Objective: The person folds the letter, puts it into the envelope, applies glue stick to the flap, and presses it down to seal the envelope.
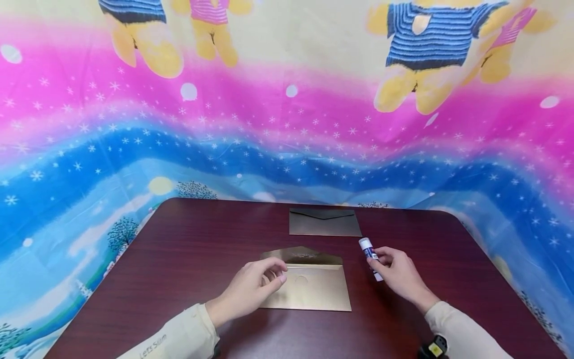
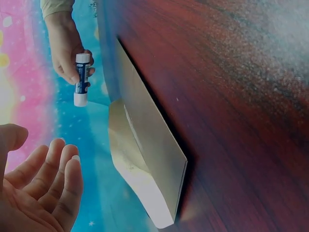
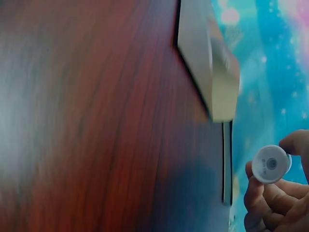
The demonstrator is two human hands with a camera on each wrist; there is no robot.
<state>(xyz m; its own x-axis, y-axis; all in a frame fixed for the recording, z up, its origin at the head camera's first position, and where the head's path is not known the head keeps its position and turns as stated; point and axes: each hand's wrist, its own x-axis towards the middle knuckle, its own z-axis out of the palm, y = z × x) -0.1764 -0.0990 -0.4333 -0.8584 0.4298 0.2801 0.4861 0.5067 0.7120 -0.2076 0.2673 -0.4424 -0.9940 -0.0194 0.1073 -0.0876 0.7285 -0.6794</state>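
A gold envelope (image 1: pixel 314 289) lies on the table with its flap (image 1: pixel 301 255) unfolded toward the far side. My left hand (image 1: pixel 255 286) hovers over the envelope's left part, fingers loosely bent and nothing between them; the left wrist view shows its palm and spread fingers. To the right of the envelope, my right hand (image 1: pixel 399 271) pinches a glue stick (image 1: pixel 368 253) between thumb and fingers, above the table. The glue stick has white ends and a blue label, its cap on in the head view. In the right wrist view its round white base (image 3: pixel 271 164) faces the camera.
Farther back on the dark red table (image 1: pixel 215 224) lies a second, darker envelope (image 1: pixel 325 223) with its flap folded down. A printed cloth (image 1: pixel 278 124) with bears and snowflakes hangs behind and around the table.
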